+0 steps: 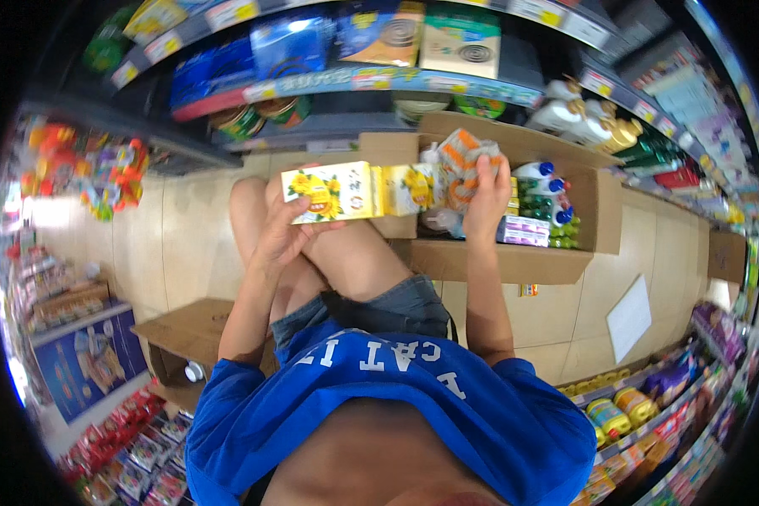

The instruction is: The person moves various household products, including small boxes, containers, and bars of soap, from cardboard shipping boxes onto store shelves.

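My left hand (291,228) grips a white and yellow carton with sunflower pictures (329,193), thumb on its front face. Against the carton's right end is a second sunflower-printed pack (411,188), reaching toward my right hand. My right hand (488,199) holds a crumpled grey and orange striped cloth (465,164) over the open cardboard box (499,262). Inside that box stand bottles with blue caps (541,169), green bottles (534,205) and small purple and white cartons (526,231).
Shelves with mosquito coil boxes (460,41) run across the front. White pump bottles (560,114) stand on the right shelf. Behind my left arm is another cardboard box (190,316). A white sheet (629,319) lies on the tiled floor at right. Colourful hanging toys (111,164) are at left.
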`<action>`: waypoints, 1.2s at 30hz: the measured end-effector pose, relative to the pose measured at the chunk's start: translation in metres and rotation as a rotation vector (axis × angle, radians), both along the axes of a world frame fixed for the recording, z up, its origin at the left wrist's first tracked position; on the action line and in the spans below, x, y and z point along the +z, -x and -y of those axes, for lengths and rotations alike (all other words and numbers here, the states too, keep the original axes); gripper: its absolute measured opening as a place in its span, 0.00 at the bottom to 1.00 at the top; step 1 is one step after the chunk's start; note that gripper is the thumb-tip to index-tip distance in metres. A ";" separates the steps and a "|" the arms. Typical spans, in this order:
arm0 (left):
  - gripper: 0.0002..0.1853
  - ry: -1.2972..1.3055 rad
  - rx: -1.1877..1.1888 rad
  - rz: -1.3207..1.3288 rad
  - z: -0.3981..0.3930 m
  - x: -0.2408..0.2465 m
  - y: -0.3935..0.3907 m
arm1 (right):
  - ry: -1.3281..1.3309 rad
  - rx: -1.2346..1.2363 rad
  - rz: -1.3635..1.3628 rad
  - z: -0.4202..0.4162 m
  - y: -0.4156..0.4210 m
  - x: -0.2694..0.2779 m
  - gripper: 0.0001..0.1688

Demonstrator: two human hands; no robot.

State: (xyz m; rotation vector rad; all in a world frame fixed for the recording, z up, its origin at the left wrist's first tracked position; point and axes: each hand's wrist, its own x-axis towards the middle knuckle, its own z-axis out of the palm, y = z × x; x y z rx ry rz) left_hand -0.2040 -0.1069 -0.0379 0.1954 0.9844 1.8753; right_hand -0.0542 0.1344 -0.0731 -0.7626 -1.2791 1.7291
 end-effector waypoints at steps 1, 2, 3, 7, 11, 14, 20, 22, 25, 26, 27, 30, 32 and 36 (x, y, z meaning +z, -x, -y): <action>0.31 0.012 0.075 0.053 0.023 -0.008 0.004 | 0.194 0.105 -0.121 0.001 0.014 0.003 0.11; 0.31 -0.007 0.117 0.118 0.044 -0.013 0.006 | 0.304 0.218 -0.159 0.003 0.024 -0.005 0.12; 0.30 -0.030 0.166 0.182 0.063 -0.019 0.006 | 0.390 0.306 -0.147 0.013 0.034 -0.007 0.12; 0.28 -0.107 0.305 0.106 0.112 -0.037 0.002 | 0.519 0.537 -0.070 0.051 0.067 -0.023 0.14; 0.33 -0.172 0.411 0.048 0.136 -0.042 -0.009 | 0.393 0.591 0.106 0.088 0.085 -0.019 0.18; 0.35 -0.210 0.434 -0.058 0.154 -0.054 -0.013 | 0.337 0.764 0.226 0.092 0.095 -0.024 0.29; 0.38 -0.210 0.406 -0.099 0.160 -0.064 -0.011 | 0.022 0.922 0.300 0.102 0.105 -0.017 0.35; 0.38 -0.352 0.480 0.031 0.157 -0.068 -0.013 | -0.056 0.871 0.346 0.110 0.107 -0.012 0.37; 0.39 -0.530 0.483 0.213 0.161 -0.079 -0.015 | -0.099 0.815 0.433 0.119 0.103 0.003 0.38; 0.39 -0.565 0.503 0.247 0.160 -0.083 -0.017 | -0.147 0.796 0.449 0.123 0.101 0.004 0.37; 0.39 -0.601 0.517 0.280 0.155 -0.083 -0.019 | -0.195 0.772 0.461 0.126 0.099 0.006 0.37; 0.34 -0.679 0.538 0.480 0.146 -0.086 -0.015 | -0.243 0.769 0.383 0.137 0.093 0.004 0.34; 0.27 -0.704 0.500 0.553 0.150 -0.095 -0.018 | -0.198 0.778 0.324 0.146 0.089 0.004 0.29; 0.26 -0.807 0.422 0.568 0.150 -0.098 -0.013 | -0.446 0.776 0.385 0.151 0.089 -0.002 0.23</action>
